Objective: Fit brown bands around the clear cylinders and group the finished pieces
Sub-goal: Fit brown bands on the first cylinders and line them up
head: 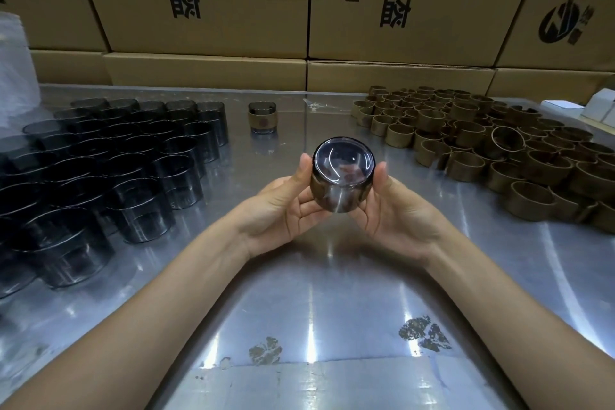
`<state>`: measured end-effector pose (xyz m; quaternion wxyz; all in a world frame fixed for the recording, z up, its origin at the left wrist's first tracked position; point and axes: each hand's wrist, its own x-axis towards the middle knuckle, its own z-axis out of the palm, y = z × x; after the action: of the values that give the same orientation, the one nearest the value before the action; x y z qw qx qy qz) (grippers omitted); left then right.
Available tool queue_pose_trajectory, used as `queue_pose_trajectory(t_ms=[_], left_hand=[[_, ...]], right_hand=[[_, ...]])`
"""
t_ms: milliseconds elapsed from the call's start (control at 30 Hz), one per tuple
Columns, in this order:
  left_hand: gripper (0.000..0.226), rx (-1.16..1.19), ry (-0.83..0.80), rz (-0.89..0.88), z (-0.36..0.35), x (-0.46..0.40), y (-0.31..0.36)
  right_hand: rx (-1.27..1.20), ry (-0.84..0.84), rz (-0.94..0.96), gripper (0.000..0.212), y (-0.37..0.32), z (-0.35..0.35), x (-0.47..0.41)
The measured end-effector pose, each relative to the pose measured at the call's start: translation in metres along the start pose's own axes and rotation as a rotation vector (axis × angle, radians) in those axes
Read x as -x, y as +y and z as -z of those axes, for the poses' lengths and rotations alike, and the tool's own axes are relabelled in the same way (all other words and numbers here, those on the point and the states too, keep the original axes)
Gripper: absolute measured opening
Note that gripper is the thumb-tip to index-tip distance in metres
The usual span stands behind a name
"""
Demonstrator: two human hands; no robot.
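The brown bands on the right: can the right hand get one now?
Probably not yet: the right hand and left hand both grip a cylinder. The table toward the brown bands is bare.

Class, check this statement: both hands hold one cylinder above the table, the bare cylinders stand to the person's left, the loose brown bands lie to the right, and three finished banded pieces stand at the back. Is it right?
Not quite. The head view shows only one finished banded piece at the back, not three. The rest holds: the left hand and right hand hold one cylinder, with bare cylinders left and loose brown bands right.
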<state>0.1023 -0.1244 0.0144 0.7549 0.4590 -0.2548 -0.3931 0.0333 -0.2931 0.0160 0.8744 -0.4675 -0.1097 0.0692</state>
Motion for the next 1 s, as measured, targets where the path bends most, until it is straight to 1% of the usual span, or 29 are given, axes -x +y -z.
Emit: queue_pose_trajectory(t_ms=[67,167,233,300,400,467,500,533,567,633,667,733,767,800,833,1000], left_hand=[[0.064,0.007,0.005,-0.004,-0.001,0.0,0.0],[0.065,0.012,0.006,-0.008,-0.002,0.0,0.0],[0.064,0.009,0.002,-0.009,-0.002,0.001,0.0],[0.064,0.007,0.003,-0.014,-0.002,0.001,0.0],[0.064,-0.004,0.012,-0.038,-0.003,0.002,-0.001],[0.059,-0.023,0.024,-0.064,-0.004,0.001,0.0],[0.05,-0.034,0.039,-0.071,-0.007,0.002,0.0],[0.039,-0.057,0.061,-0.07,-0.011,0.002,0.0],[0.036,-0.087,0.092,-0.059,-0.017,0.001,0.0],[0.048,-0.153,0.185,-0.045,-0.026,-0.002,-0.008],[0.05,-0.175,0.266,-0.072,-0.031,-0.005,-0.013],[0.051,-0.28,0.472,-0.161,-0.037,-0.009,-0.023],[0.053,-0.325,0.558,-0.214,-0.04,-0.01,-0.025],[0.054,-0.334,0.597,-0.258,-0.039,-0.009,-0.027],[0.055,-0.323,0.618,-0.289,-0.038,-0.009,-0.028],[0.056,-0.351,0.601,-0.362,-0.034,-0.009,-0.027]], right_hand=[[0.002,0.002,0.007,0.077,0.0,0.0,0.0],[0.015,0.009,0.011,0.082,0.001,0.001,0.0],[0.019,0.016,0.011,0.082,0.001,0.001,-0.001],[0.027,0.015,0.019,0.078,0.001,0.002,-0.001],[0.022,0.019,0.02,0.068,0.0,0.004,-0.001],[0.003,0.061,-0.003,0.069,-0.002,0.004,-0.002],[0.027,0.102,-0.013,0.068,-0.002,0.002,-0.004],[0.074,0.149,-0.024,0.068,0.0,0.0,-0.005],[0.139,0.217,-0.023,0.069,0.003,-0.002,-0.007],[0.27,0.388,0.02,0.068,0.012,-0.008,-0.011],[0.321,0.453,0.053,0.062,0.016,-0.013,-0.012],[0.388,0.492,0.125,0.044,0.022,-0.02,-0.011],[0.404,0.48,0.153,0.04,0.024,-0.021,-0.011],[0.42,0.469,0.171,0.041,0.025,-0.022,-0.011],[0.438,0.461,0.189,0.043,0.027,-0.021,-0.012],[0.488,0.491,0.255,0.049,0.029,-0.021,-0.013]])
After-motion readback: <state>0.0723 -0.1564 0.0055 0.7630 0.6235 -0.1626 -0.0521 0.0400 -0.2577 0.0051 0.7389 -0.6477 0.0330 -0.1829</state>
